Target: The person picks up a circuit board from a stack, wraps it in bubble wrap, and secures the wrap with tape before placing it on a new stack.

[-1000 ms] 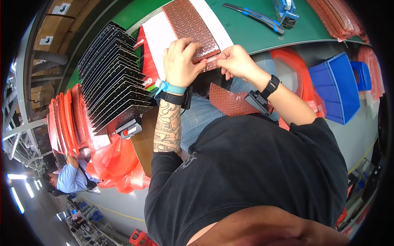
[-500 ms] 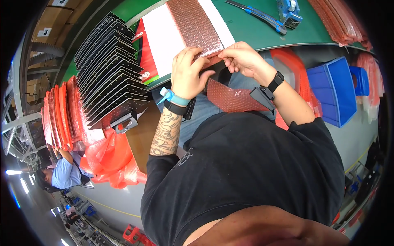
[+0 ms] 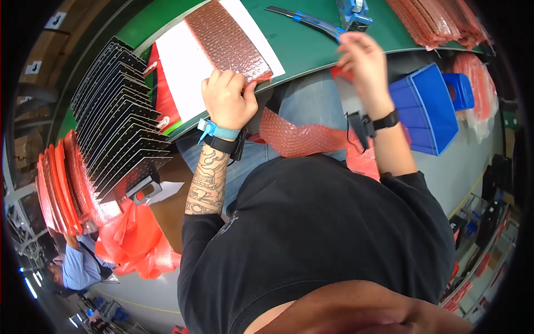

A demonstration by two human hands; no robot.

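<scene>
A flat strip of red bubble wrap (image 3: 228, 42) lies on a white sheet (image 3: 181, 72) at the edge of the green table. My left hand (image 3: 229, 99) is closed over the near end of this bubble wrap, thumb pressed at its corner. My right hand (image 3: 364, 64) is raised over the table edge, fingers loosely bent and slightly blurred, with nothing visible in them. Just beyond its fingertips lie a blue-and-black utility knife (image 3: 308, 22) and a blue tape dispenser (image 3: 354, 14). Another piece of red bubble wrap (image 3: 300, 134) rests across my lap.
A row of black perforated metal plates (image 3: 119, 111) stands at the left, beside stacked red bubble-wrap sleeves (image 3: 58, 183). More folded bubble wrap (image 3: 436, 22) lies at the table's far right. A blue bin (image 3: 425, 108) stands below it. A co-worker (image 3: 83, 264) is at the lower left.
My right hand has left the bubble wrap's end and moved up and right toward the knife and tape dispenser. My left hand stays on the bubble wrap. The whole view has shifted slightly.
</scene>
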